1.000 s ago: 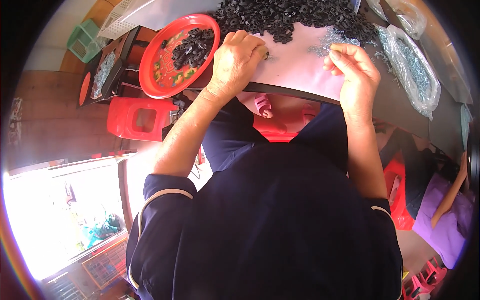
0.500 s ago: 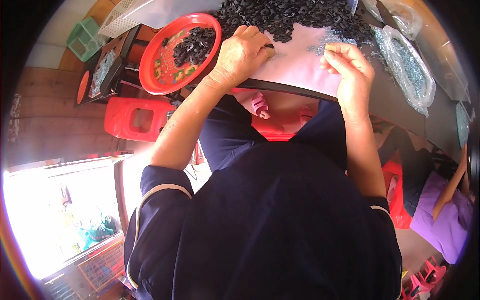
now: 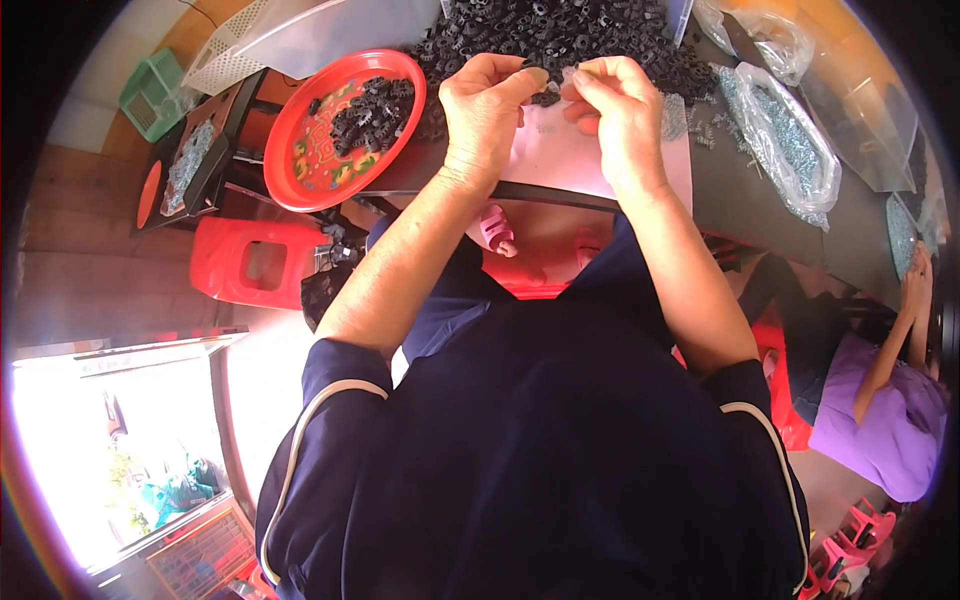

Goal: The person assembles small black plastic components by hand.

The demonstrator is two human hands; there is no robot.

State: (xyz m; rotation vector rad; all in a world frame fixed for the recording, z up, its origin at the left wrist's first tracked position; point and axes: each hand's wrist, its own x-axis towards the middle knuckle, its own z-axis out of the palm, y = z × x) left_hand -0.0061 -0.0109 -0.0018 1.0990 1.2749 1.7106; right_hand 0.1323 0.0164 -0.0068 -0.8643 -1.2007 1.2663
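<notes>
Since the earlier views, the two hands had been brought together: the left hand [image 3: 487,108], which had rested at the edge of the heap beside the red tray, was lifted and moved inward, and the right hand [image 3: 618,110] was drawn to meet it, so that the fingertips nearly touched. This was judged to mean that picking had given way to joining, a part from each side being fitted together. Both hands were closed narrowly, thumb against forefinger; a small black part [image 3: 545,96] appeared to be pinched between them, though what the right fingertips held was too small to be told. The part lay just below the large heap of black parts [image 3: 560,35], which spread beyond the fingertips, and above a pale pink sheet [image 3: 560,160] under the hands. The parts looked small, dark, ring-like and toothed. To the left of the left hand a red tray [image 3: 300,150] with a smaller pile of the same parts was seen; to the right of the right hand a clear bag of small metal pieces [image 3: 790,150] lay on the dark table [image 3: 740,215].
</notes>
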